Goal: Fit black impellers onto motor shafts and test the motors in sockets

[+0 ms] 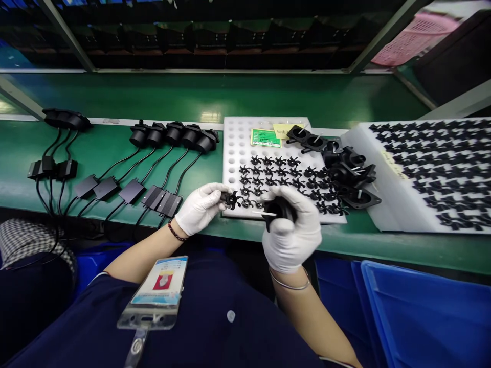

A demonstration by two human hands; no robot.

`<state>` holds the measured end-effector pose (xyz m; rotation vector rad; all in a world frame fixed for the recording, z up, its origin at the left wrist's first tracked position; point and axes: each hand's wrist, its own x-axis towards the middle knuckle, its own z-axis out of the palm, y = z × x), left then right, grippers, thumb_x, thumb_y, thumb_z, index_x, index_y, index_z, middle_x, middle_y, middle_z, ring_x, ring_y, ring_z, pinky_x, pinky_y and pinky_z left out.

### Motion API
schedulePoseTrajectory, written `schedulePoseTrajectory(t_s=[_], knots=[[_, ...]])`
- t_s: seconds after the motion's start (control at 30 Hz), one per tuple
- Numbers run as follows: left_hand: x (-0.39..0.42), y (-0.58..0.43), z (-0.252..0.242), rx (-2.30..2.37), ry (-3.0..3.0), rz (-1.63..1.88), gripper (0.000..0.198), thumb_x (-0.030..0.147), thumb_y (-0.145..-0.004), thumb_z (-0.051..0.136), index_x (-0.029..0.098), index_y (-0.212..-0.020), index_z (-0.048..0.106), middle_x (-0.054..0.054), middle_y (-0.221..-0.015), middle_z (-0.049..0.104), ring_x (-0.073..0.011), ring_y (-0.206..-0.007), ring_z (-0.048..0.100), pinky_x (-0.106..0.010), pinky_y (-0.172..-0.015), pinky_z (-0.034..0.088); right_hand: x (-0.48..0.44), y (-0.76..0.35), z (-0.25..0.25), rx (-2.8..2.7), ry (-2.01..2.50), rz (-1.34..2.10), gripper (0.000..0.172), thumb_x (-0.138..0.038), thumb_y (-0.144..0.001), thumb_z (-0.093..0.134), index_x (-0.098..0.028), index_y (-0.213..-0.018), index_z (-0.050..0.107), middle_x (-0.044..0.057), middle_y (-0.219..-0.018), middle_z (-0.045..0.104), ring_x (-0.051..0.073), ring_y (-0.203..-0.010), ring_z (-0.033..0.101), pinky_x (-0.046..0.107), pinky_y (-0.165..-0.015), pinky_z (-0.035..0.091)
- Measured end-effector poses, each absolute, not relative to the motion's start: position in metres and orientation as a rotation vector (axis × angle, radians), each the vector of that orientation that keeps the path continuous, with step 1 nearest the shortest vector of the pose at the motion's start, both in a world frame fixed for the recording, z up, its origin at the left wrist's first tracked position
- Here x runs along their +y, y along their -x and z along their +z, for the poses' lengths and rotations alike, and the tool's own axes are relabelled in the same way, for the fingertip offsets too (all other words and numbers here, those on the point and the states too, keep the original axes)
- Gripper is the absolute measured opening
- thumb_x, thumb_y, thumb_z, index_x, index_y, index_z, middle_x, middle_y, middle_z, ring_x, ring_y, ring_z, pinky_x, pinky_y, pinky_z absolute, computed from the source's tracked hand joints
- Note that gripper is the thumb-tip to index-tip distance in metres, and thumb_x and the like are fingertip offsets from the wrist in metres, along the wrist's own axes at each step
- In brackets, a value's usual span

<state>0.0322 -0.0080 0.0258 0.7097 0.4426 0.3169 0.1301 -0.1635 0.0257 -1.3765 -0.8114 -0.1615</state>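
ID badge [152, 292] dangles nearest. Over the front edge of the white foam tray [233, 153], the gloved left hand [197, 209] pinches a black impeller [231, 200] in its fingers [217, 191], while the gloved right hand [291, 235] grips a black housing [278, 212]; a slick glove could let either part slip.

PLACE: factory assembly line | SHOWS: green workbench [103, 140], foam trays [232, 138], blue bins [422, 317], ID badge [155, 291]

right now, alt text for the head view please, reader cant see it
The gloved left hand holds a black impeller and the gloved right hand a black housing, above a white foam tray of more impellers. Black cabled units lie on the green bench to the left.
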Motion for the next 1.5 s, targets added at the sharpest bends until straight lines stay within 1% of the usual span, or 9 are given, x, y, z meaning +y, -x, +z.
schedulePoseTrajectory(t_s=[0.07, 0.13, 0.27, 0.47, 0.83, 0.97, 1.1, 1.37, 1.5], knots=[[-0.009, -0.032, 0.022, 0.445, -0.742, 0.33, 0.05, 0.041, -0.061, 0.105, 0.013, -0.092, 0.077, -0.006, -0.099, 0.076, -0.0076, -0.072, 0.064, -0.018, -0.066, 0.056, -0.163, -0.131, 0.022, -0.826, 1.401, -0.228, 0.07, -0.081, -0.096, 0.057, -0.028, -0.141, 0.065, 0.014, -0.12, 0.07, 0.031, -0.1, 0.075, 0.052, -0.089, 0.066], [-0.011, -0.031, 0.02, 0.45, -0.78, 0.342, 0.051, 0.043, -0.063, 0.104, 0.013, -0.093, 0.077, -0.007, -0.103, 0.077, -0.0087, -0.075, 0.065, -0.02, -0.068, 0.056, -0.162, -0.133, 0.02, -0.925, 1.459, -0.257, 0.077, -0.086, -0.093, 0.055, -0.027, -0.143, 0.064, 0.015, -0.12, 0.071, 0.034, -0.103, 0.075, 0.055, -0.092, 0.066], [-0.017, -0.03, 0.02, 0.461, -0.845, 0.363, 0.05, 0.048, -0.066, 0.102, 0.014, -0.095, 0.078, -0.007, -0.105, 0.078, -0.0113, -0.076, 0.068, -0.024, -0.07, 0.058, -0.159, -0.139, 0.023, -1.141, 1.483, -0.424, 0.069, -0.074, -0.096, 0.065, -0.03, -0.149, 0.06, 0.013, -0.121, 0.073, 0.034, -0.107, 0.075, 0.053, -0.093, 0.066], [-0.02, -0.029, 0.021, 0.444, -0.952, 0.465, 0.048, 0.05, -0.07, 0.099, 0.015, -0.094, 0.077, -0.008, -0.103, 0.079, -0.0149, -0.084, 0.073, -0.024, -0.072, 0.06, -0.16, -0.145, 0.022, -1.283, 1.565, -0.554, 0.079, -0.068, -0.088, 0.08, -0.03, -0.153, 0.054, 0.012, -0.122, 0.075, 0.035, -0.108, 0.076, 0.053, -0.098, 0.064], [-0.015, -0.024, 0.02, 0.365, -1.168, 0.61, 0.044, 0.035, -0.073, 0.099, 0.019, -0.109, 0.078, -0.009, -0.108, 0.082, -0.0229, -0.107, 0.078, -0.037, -0.103, 0.061, -0.157, -0.144, 0.005, -1.064, 1.508, -0.45, 0.073, -0.074, -0.099, 0.058, -0.029, -0.157, 0.055, 0.015, -0.127, 0.07, 0.032, -0.11, 0.075, 0.052, -0.095, 0.066], [-0.014, -0.025, 0.019, 0.348, -1.217, 0.58, 0.046, 0.035, -0.073, 0.098, 0.019, -0.111, 0.077, -0.01, -0.11, 0.082, -0.0256, -0.112, 0.078, -0.04, -0.104, 0.062, -0.157, -0.147, 0.008, -1.168, 1.48, -0.591, 0.073, -0.066, -0.1, 0.065, -0.025, -0.159, 0.053, 0.014, -0.123, 0.072, 0.031, -0.108, 0.075, 0.048, -0.091, 0.067], [-0.013, -0.028, 0.017, 0.357, -1.121, 0.531, 0.049, 0.032, -0.069, 0.101, 0.019, -0.109, 0.076, -0.008, -0.11, 0.082, -0.0221, -0.108, 0.078, -0.035, -0.1, 0.063, -0.155, -0.146, 0.015, -1.262, 1.535, -0.668, 0.073, -0.061, -0.101, 0.066, -0.023, -0.16, 0.05, 0.014, -0.119, 0.075, 0.031, -0.106, 0.075, 0.045, -0.09, 0.067], [-0.012, -0.029, 0.008, 0.488, -0.895, 0.365, 0.062, 0.044, -0.067, 0.102, 0.017, -0.113, 0.072, -0.009, -0.115, 0.08, -0.0165, -0.096, 0.077, -0.025, -0.084, 0.064, -0.146, -0.137, 0.013, -1.259, 1.586, -0.795, 0.077, -0.063, -0.103, 0.061, -0.021, -0.164, 0.044, 0.015, -0.117, 0.076, 0.03, -0.107, 0.076, 0.043, -0.09, 0.066], [-0.014, -0.029, 0.008, 0.464, -1.019, 0.471, 0.059, 0.044, -0.07, 0.1, 0.017, -0.114, 0.071, -0.012, -0.118, 0.081, -0.0241, -0.108, 0.079, -0.035, -0.094, 0.066, -0.147, -0.138, 0.008, -1.228, 1.57, -0.72, 0.079, -0.062, -0.099, 0.07, -0.025, -0.164, 0.046, 0.014, -0.122, 0.076, 0.031, -0.111, 0.075, 0.045, -0.095, 0.065]])
